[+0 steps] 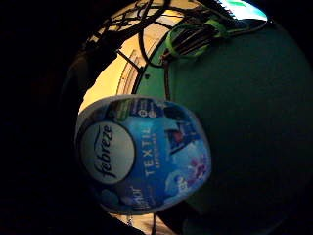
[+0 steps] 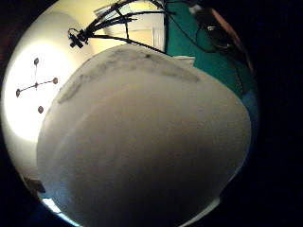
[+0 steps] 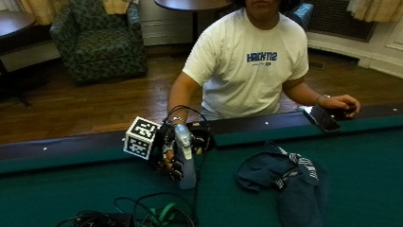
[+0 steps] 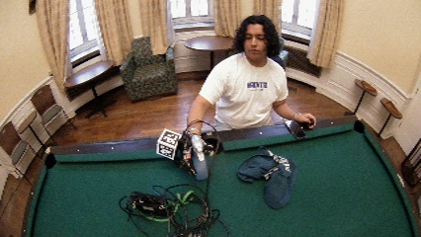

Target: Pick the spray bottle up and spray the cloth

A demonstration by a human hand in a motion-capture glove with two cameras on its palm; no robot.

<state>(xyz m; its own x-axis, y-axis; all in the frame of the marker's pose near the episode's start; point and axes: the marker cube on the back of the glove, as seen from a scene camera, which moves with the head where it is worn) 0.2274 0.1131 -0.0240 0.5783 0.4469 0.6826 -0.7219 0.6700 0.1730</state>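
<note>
Your gloved right hand [image 3: 171, 156] had its fingers curled round the spray bottle [image 3: 185, 161], holding it upright just above the green table [image 3: 353, 156]. The cloth [image 3: 284, 176] lay crumpled nearby, beyond the bottle, untouched.

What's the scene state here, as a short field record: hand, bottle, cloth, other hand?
right hand: grips the bottle, near the table's near rail
bottle: upright, blue Febreze label toward the palm; whether its base is on the table or just off it cannot be told
cloth: dark blue, crumpled on the green felt, apart from the bottle
left hand: bare, on the rail beside a phone
cables: heap on the felt
spray: not yet visible
</note>
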